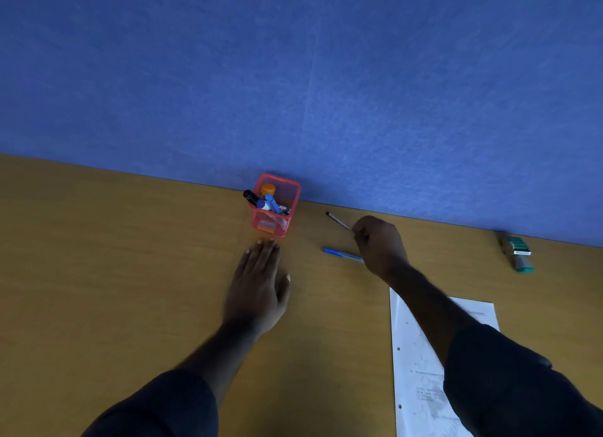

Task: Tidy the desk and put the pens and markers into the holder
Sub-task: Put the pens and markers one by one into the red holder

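A red mesh holder (275,222) stands on the wooden desk against the blue partition, with several markers and pens inside. My left hand (259,285) lies flat and open on the desk, fingertips just short of the holder's front. My right hand (380,245) is to the right of the holder, fingers closed around a thin red-tipped pen (336,220) that sticks out to the upper left. A blue pen (341,254) lies on the desk just left of that hand, its right end hidden under it.
A sheet of printed paper (412,365) with punched holes lies at the lower right, partly under my right forearm. A green and grey stamp (518,252) rests near the partition (326,77) at the far right. The desk (114,257) stretches bare to the left.
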Demonstrator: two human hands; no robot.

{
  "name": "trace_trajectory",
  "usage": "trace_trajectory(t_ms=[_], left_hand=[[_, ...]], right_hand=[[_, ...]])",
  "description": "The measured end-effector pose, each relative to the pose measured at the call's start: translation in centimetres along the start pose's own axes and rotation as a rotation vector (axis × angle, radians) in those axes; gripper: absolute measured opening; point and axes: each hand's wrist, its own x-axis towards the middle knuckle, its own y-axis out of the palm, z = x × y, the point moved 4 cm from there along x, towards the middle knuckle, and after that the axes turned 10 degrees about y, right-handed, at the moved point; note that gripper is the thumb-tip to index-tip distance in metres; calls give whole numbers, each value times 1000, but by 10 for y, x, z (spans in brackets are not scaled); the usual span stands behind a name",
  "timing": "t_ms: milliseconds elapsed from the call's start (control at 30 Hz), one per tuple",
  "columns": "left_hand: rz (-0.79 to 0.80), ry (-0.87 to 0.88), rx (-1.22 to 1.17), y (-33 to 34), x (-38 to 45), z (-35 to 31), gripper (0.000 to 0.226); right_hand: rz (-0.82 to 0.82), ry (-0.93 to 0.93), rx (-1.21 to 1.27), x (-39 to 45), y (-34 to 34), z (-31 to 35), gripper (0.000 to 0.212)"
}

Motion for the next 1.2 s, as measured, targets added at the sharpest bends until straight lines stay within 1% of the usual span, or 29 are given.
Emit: trace_trajectory(t_ms=[67, 167, 267, 367, 467, 533, 633, 700, 800, 833, 900, 1000, 1067, 1200], left_hand=[[0, 0, 0, 0, 0, 1, 63], [-5, -3, -1, 0, 0, 1, 64], [-11, -1, -10, 1, 0, 1, 65], [-11, -6, 8, 3, -1, 3, 65], [-11, -8, 11, 5, -1, 3, 64], [-10, -6, 15, 5, -1, 3, 64], [-4, -4, 9, 4, -1, 3, 65], [0, -3, 5, 4, -1, 3, 65], [-3, -4, -2, 2, -1, 1, 64], [-2, -3, -1, 2, -1, 1, 64], [-4, 0, 3, 1, -1, 0, 63], [-6, -2, 5, 1, 0, 0, 63], [-12, -4, 0, 0, 0, -1, 63], [-21, -2, -2, -1, 0, -2, 62]], right_hand=[[-59, -13, 150, 4, -12, 20, 7], [-148, -63, 299, 10, -35, 55, 5], [-160, -112, 387, 14, -50, 87, 10], [-123, -156, 407, 18, -52, 113, 11], [-40, -159, 430, 21, -44, 127, 4], [-15, -142, 448, 23, -38, 131, 8], [-3, -144, 504, 22, -35, 135, 8], [-41, -193, 519, 17, -36, 137, 9], [-159, -306, 549, 9, -43, 140, 8], [-177, -330, 555, 7, -44, 141, 8], [-142, -343, 504, 8, -40, 144, 11], [-11, -324, 306, 11, -22, 143, 17], [45, -329, 211, 12, -11, 139, 20], [135, -339, 167, 10, 6, 132, 21]])
